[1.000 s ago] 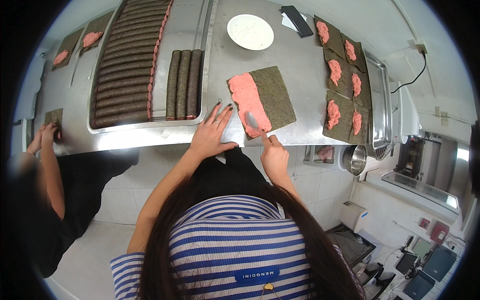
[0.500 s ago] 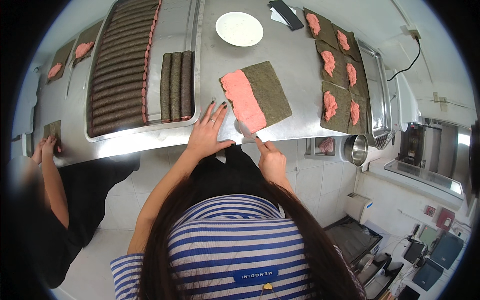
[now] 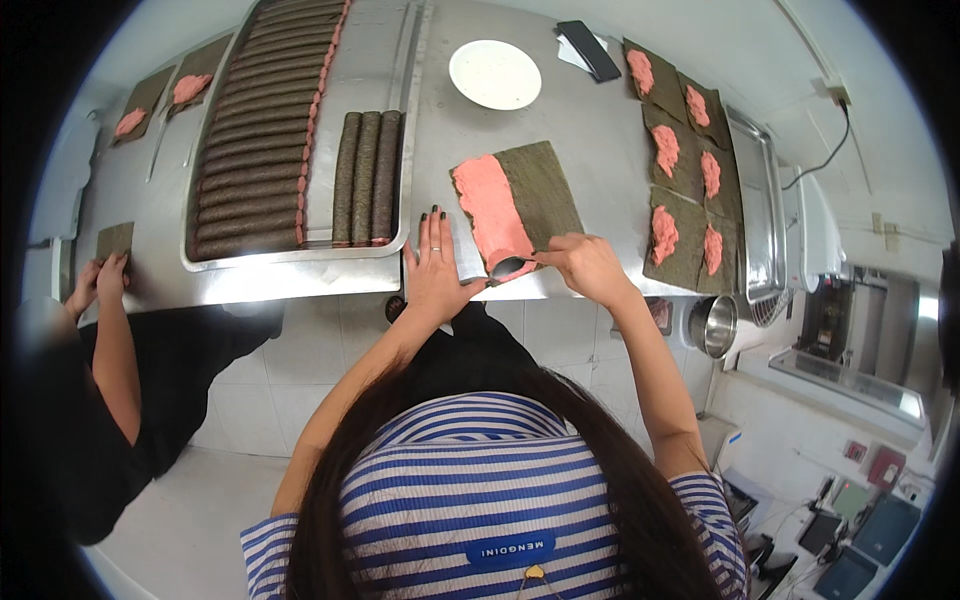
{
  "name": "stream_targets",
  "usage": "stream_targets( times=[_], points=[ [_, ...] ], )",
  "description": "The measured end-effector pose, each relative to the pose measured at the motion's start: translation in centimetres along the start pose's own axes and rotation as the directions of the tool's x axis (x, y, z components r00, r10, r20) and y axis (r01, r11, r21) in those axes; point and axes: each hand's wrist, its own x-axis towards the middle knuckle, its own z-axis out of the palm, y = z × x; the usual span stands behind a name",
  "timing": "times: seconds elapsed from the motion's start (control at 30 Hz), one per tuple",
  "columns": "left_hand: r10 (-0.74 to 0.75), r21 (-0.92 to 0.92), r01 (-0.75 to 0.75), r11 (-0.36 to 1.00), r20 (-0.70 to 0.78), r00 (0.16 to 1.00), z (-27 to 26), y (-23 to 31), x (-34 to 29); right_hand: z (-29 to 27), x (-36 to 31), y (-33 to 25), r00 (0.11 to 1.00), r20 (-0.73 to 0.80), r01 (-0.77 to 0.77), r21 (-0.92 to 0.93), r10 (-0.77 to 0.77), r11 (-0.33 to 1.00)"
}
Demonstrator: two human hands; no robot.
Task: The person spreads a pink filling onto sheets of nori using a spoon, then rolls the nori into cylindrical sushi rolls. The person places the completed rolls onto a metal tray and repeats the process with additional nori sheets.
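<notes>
The right hand [image 3: 590, 268] is grasping a spoon [image 3: 508, 267] by its handle, and the bowl is resting on or just over the near end of the pink paste [image 3: 490, 205]. The left hand [image 3: 436, 285] is gripping nothing; it is lying flat on the metal table [image 3: 450, 130] with its fingers stretched out, just left of the seaweed sheet [image 3: 545, 195], its thumb pointing at the sheet's near corner, though whether it is touching is hard to tell. The sheet itself is lying flat and slightly turned in front of the person. Its left half is already carrying a broad, fairly even band of paste, while its right half is staying bare, so the spreading here is looking nearly complete, with only the near edge seeming to want smoothing. This sheet is not yet rolled. In the tray [image 3: 290, 263] to the left, a long row of rolls [image 3: 255, 150] is lying finished, and three more rolls [image 3: 367, 180] are lying side by side near its right wall. Over on the right, six seaweed pieces [image 3: 680, 195] are each bearing a lump of paste that is still waiting to be spread. A white plate [image 3: 495, 100] is standing beyond the sheet, near a phone [image 3: 590, 52]. At the far left, a co-worker's hands [image 3: 113, 270] are meeting at another sheet [image 3: 116, 238]; their grip is too small to make out.
</notes>
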Motion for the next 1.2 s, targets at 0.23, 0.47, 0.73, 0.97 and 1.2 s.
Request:
stream_targets(
  times=[0.23,0.47,0.73,0.97,1.2],
  points=[
    [-0.098,0.065,0.093,0.993,0.081,0.992,-1.0,1.1,0.1,-0.1,7.0,2.9,0.989,0.006,0.147,-0.026,-0.147,0.989],
    [-0.092,0.018,0.091,0.996,0.08,0.993,-1.2,0.9,-0.1,-0.4,12.8,5.0,0.979,-0.042,0.2,-0.003,-0.2,0.98],
    [-0.075,0.041,0.074,0.996,0.028,0.997,-0.7,0.8,-0.2,-0.2,15.5,6.9,0.971,-0.2,0.142,0.047,-0.13,0.989],
    [-0.105,0.07,0.101,0.992,0.052,0.993,-0.7,1.1,0.0,0.3,13.2,8.2,0.974,-0.211,0.103,0.088,-0.083,0.991],
    [-0.094,0.064,0.09,0.994,0.051,0.994,-0.3,0.7,-0.1,3.2,10.2,15.5,0.849,-0.143,-0.179,0.827,0.509,0.532]
  ],
)
